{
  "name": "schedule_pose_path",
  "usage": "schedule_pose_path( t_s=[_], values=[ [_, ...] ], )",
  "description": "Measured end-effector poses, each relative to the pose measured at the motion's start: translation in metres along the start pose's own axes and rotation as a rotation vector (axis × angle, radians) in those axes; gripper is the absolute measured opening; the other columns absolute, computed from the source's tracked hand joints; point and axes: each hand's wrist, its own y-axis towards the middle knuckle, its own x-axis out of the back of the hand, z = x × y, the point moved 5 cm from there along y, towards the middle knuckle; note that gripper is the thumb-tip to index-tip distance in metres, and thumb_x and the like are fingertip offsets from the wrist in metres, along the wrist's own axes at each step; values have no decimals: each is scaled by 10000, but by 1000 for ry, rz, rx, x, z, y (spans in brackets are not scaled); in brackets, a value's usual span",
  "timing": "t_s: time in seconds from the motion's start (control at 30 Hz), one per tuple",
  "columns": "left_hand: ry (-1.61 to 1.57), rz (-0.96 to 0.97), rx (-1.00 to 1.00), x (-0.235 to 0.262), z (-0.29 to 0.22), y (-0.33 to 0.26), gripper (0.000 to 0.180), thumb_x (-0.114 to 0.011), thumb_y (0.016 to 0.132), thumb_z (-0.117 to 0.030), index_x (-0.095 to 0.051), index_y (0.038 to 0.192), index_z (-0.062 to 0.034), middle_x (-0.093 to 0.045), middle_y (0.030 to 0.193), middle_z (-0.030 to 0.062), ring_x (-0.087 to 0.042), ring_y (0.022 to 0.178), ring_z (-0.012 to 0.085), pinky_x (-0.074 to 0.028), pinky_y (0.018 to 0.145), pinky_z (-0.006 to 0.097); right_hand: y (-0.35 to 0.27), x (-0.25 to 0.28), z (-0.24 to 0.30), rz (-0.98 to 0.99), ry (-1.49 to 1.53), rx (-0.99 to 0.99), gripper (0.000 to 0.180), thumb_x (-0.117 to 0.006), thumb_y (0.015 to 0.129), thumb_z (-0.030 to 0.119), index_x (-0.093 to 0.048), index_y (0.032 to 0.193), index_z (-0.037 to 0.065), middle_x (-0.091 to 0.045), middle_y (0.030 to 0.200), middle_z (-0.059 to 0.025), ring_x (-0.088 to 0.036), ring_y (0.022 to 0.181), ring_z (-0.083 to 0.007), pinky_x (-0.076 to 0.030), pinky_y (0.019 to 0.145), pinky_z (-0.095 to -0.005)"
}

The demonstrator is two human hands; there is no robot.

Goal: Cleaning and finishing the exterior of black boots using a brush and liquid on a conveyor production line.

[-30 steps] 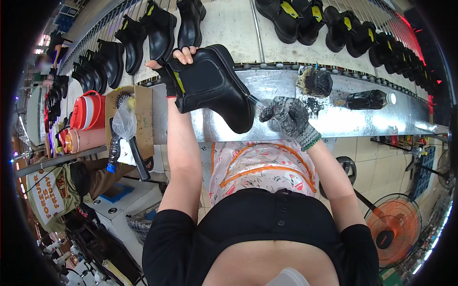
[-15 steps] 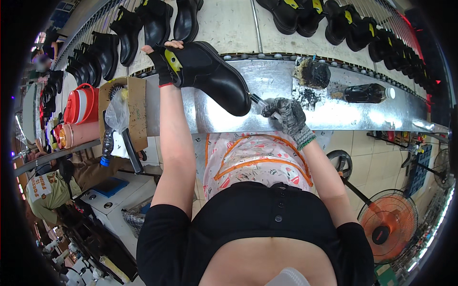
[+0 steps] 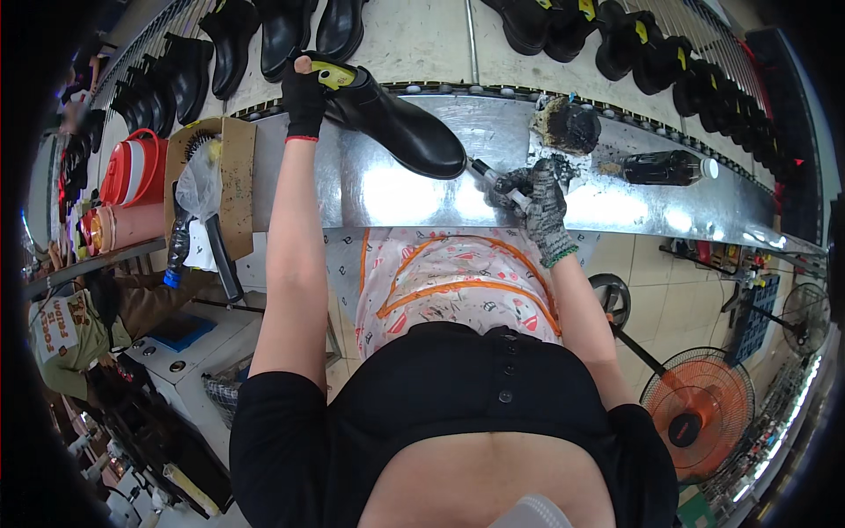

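A black leather ankle boot hangs over the metal ledge, its toe pointing right. My left hand, in a black fingerless glove, is closed around its top opening, beside a yellow-green tag. My right hand wears a grey knitted glove and grips a slim pen-like tool with a dark front and pale rear end. The tool's fine tip meets or nearly meets the sole edge at the toe; contact cannot be told for sure. A black-crusted lump sits on the ledge behind my right hand.
A bottle of dark liquid with a white cap lies on the ledge at right. Left stand a cardboard box and a red jug. Boots line the conveyor beyond. An orange fan stands lower right.
The boot has tilted and turned, its toe rising away from me and lying flatter across the view. My right hand and the tool have followed the toe edge, the tool's dark part now showing more.
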Motion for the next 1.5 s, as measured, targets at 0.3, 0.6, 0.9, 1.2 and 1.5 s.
schedule_pose_path(
  t_s=[0.3, 0.6, 0.9, 1.2, 1.5],
  values=[
    [548, 8, -368, -8, -98, -43, 433, -597, 844, -436, -479, 974, -40, -547, 787, 49, -543, 712, 161, -426, 682, 287, -6, 8, 51, -83, -501, 228, 111, -572, 864, 47, -678, 836, 31, -660, 728, -27, -561, 610, -71, -405, 511, -207],
    [729, 21, -6, -19, -152, -124, 499, -777, 669, -372, -493, 940, -63, -554, 726, 34, -556, 665, 143, -449, 628, 278, -3, -3, 67, -63, -682, 347, 169, -532, 819, -53, -665, 901, 11, -698, 818, -67, -659, 721, -119, -527, 636, -242],
    [351, 218, 247, -36, -162, -176, 594, -859, 612, -250, -434, 984, -66, -585, 632, 35, -549, 531, 78, -435, 474, 214, -6, -8, 70, -27, -749, 338, 173, -541, 807, -56, -645, 928, 10, -696, 848, -74, -668, 770, -146, -528, 682, -263],
    [223, 348, 344, -47, -162, -205, 590, -822, 685, -198, -397, 1068, -56, -606, 682, 49, -565, 576, 68, -427, 499, 178, -14, -14, 64, -24, -656, 277, 311, -415, 956, 196, -644, 926, -12, -692, 841, -89, -660, 785, -164, -521, 705, -271],
    [122, 276, 431, -50, -157, -222, 595, -814, 690, -173, -397, 1096, -51, -555, 709, 17, -536, 596, 62, -422, 523, 180, -30, -26, 66, -60, -571, 413, 490, -348, 961, 401, -727, 827, 121, -680, 714, -64, -615, 611, -195, -481, 616, -328]
  ],
)
